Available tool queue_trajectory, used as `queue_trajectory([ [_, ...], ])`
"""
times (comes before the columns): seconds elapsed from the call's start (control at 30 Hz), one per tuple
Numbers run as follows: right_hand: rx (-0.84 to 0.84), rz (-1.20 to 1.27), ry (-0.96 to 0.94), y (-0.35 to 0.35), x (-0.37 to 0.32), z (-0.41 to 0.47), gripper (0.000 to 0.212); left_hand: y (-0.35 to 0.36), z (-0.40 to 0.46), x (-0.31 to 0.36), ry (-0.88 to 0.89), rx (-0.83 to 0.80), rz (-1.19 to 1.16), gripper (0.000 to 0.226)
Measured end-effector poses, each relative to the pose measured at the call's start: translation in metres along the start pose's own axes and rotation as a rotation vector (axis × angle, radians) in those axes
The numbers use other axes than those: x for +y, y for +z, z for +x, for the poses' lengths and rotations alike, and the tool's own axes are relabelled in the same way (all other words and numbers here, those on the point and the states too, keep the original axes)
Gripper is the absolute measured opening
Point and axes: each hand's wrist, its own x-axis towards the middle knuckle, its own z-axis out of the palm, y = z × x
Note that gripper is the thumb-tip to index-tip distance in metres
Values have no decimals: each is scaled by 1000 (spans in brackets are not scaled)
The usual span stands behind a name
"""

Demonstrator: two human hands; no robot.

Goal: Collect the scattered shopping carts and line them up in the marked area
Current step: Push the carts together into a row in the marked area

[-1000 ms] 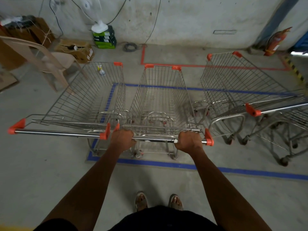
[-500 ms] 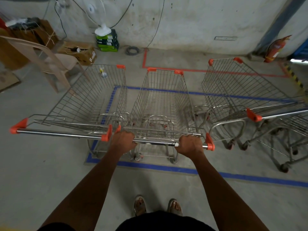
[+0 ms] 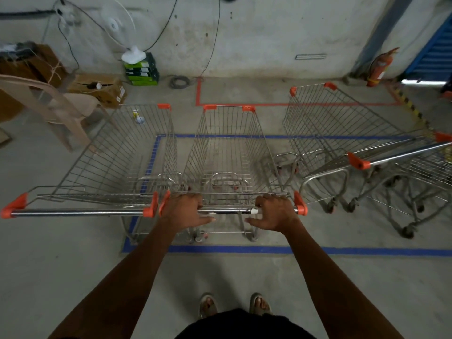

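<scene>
Three wire shopping carts with orange corners stand side by side over the blue tape rectangle [image 3: 342,250] on the floor. I stand behind the middle cart [image 3: 227,152]. My left hand [image 3: 183,209] lies over the left end of its handle bar [image 3: 230,211], and my right hand [image 3: 274,211] over the right end. The fingers of both hands curl over the bar, while both thumbs stick out free below it. The left cart [image 3: 127,152] sits against the middle one, handle ends nearly touching. Angled a little apart is the right cart [image 3: 337,133].
A further cart [image 3: 428,167] juts in from the right edge. A plastic chair [image 3: 61,106] and cardboard boxes [image 3: 97,90] stand at the left. A fire extinguisher [image 3: 379,67] leans on the back wall beyond red floor tape [image 3: 269,104]. Bare concrete lies behind me.
Both thumbs have come off the handle and now point inward. The middle cart has stayed in line with the left cart inside the blue tape.
</scene>
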Motion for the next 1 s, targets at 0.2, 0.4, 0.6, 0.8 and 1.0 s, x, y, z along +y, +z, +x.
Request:
queue_trajectory([
  [0.2, 173, 5, 38, -4, 26, -25, 61, -4, 40, 63, 223, 166, -157, 62],
  [0.4, 287, 149, 64, -7, 85, -53, 38, -17, 84, 177, 360, 289, -269, 26],
  [0.6, 254, 139, 115, -16, 190, -96, 37, -22, 121, 311, 412, 377, -339, 11],
  [0.8, 192, 92, 153, -32, 313, -140, 44, -12, 153, 430, 376, 401, -392, 13],
  [1.0, 191, 81, 233, -53, 416, -157, 48, -26, 176, 504, 333, 423, -418, 23],
])
